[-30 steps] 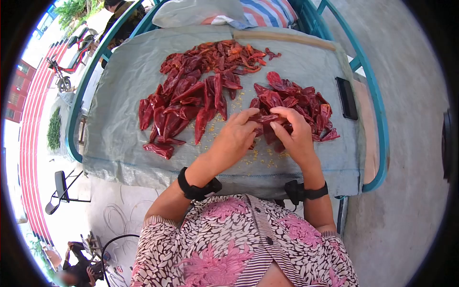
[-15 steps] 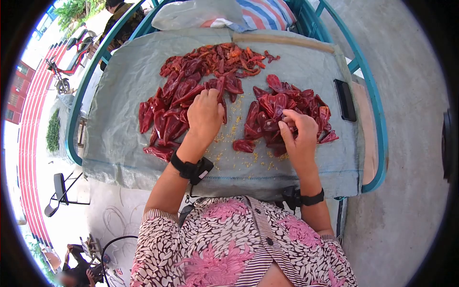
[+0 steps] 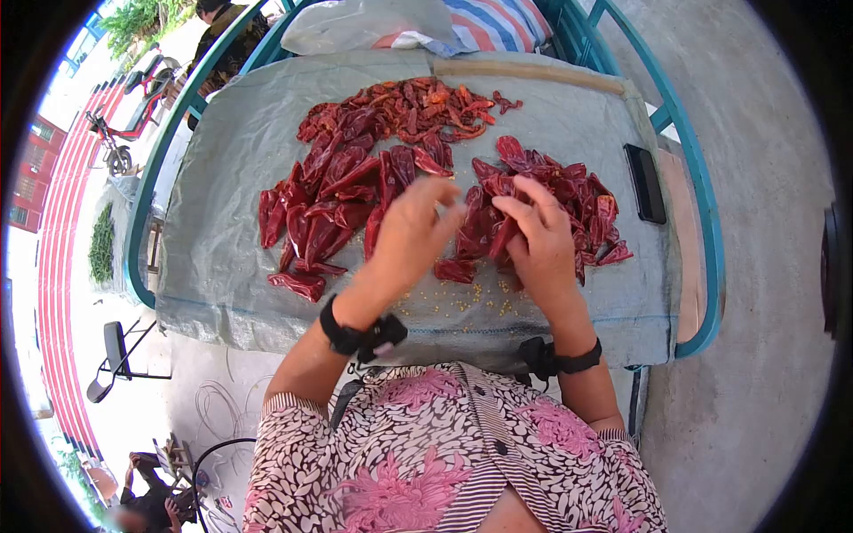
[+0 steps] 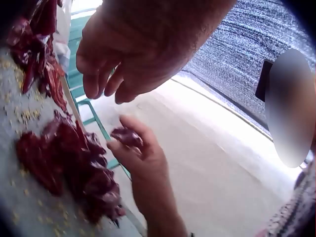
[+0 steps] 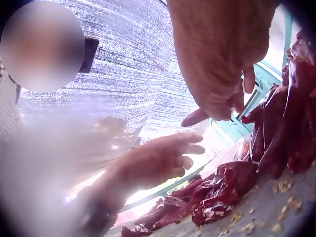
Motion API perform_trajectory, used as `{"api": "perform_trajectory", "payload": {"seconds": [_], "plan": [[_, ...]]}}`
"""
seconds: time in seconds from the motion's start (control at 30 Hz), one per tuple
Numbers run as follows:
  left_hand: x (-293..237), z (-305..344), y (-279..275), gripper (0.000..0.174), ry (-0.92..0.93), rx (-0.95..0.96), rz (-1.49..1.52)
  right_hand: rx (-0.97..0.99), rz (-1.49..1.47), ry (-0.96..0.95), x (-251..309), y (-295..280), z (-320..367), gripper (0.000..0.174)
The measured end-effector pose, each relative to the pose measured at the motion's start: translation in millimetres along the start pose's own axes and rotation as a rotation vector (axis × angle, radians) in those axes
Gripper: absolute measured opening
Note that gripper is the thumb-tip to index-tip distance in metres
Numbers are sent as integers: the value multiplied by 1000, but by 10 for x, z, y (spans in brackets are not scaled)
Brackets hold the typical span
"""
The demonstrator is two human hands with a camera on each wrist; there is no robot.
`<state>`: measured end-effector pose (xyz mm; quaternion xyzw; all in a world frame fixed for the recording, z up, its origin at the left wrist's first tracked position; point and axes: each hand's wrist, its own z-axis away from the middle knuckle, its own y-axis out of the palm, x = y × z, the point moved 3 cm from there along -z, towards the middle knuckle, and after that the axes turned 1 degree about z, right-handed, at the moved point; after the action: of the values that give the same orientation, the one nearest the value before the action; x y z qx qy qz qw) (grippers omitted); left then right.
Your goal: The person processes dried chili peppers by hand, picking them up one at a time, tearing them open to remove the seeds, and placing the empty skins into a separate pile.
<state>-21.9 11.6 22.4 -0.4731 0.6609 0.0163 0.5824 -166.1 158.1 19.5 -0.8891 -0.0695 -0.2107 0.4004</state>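
Dried red peppers lie in a left pile and a right pile on a grey-green sheet. Between the piles the left hand is raised, fingers loosely bent and holding nothing; the left wrist view shows it from close up. Over the near edge of the right pile, the right hand pinches a dark red pepper between thumb and fingers. In the right wrist view the left hand appears blurred beside the right hand.
Smaller orange-red peppers lie at the back. Pale seeds are scattered near the front. A black phone lies at the right, inside the teal rail. Bags lie behind the sheet, and a person is at upper left.
The left hand first went from beside the right hand to the left pile, then came back right and nearer the body. The right hand has shifted slightly left and now holds a pepper.
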Motion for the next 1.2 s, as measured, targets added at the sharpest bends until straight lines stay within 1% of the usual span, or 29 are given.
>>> {"api": "perform_trajectory", "payload": {"seconds": [0.03, 0.13, 0.23, 0.33, 0.43, 0.53, 0.77, 0.87, 0.93, 1.03, 1.07, 1.17, 1.2], "plan": [[135, -77, -7, 33, -17, -54, -60, 11, 26, 10, -28, -20, -3, 46], [398, -260, 51, 35, 47, -93, -449, 29, 62, 57, -107, -61, 13, 47], [529, -433, 182, 39, -2, -88, -695, 28, 17, 147, -75, -82, 76, 44], [624, -528, 277, 41, 11, -65, -774, -29, 12, 66, -87, -16, 131, 38], [664, -578, 337, 39, 11, -69, -828, 10, -6, 86, -85, 9, 178, 34], [738, -588, 370, 31, 54, -130, -876, 55, -8, 79, -61, 16, 202, 32], [858, -598, 268, 24, 52, -252, -805, 46, -17, 53, 42, 71, 194, 29], [760, -549, 129, 22, 76, -345, -737, 33, -8, 59, 60, 71, 208, 30], [448, -468, -29, 22, 109, -404, -671, -6, -5, 63, 47, 47, 187, 31], [209, -305, -50, 22, 230, -398, -492, -54, -251, 226, 102, 24, 101, 34], [151, -244, -31, 24, 223, -360, -430, -47, -235, 176, 110, 17, 64, 36], [92, -113, 86, 25, 348, -291, -341, -70, -494, 285, 268, 37, -96, 37], [59, -50, 131, 27, 332, -261, -294, -61, -506, 301, 245, 80, -116, 37]]}}
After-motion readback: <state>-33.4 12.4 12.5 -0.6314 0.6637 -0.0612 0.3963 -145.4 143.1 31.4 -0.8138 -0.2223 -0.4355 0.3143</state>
